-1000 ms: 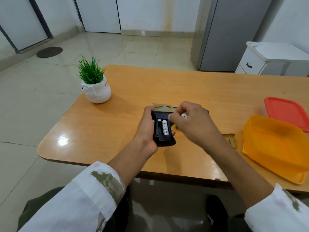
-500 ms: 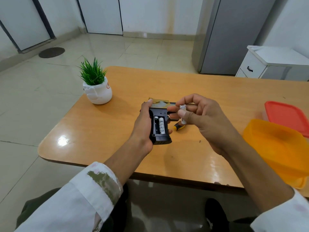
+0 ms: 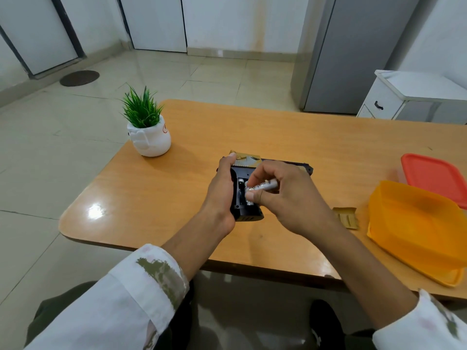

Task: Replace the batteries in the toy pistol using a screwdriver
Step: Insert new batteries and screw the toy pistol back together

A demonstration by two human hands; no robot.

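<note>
Two hands near the middle of the table [image 3: 151,203]: left hand [image 3: 219,195] curled round the toy pistol [image 3: 249,214], right hand [image 3: 290,200] pinching a battery [image 3: 264,185] at its open compartment.

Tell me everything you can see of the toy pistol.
The toy pistol is black plastic by its look, with a gold panel along its far edge. It lies on its side over the table, grip toward the person, barrel pointing right. The grip's battery compartment is open, a seated cell showing inside. The left hand grips the grip; the right hand pinches a loose battery at the compartment.
</note>
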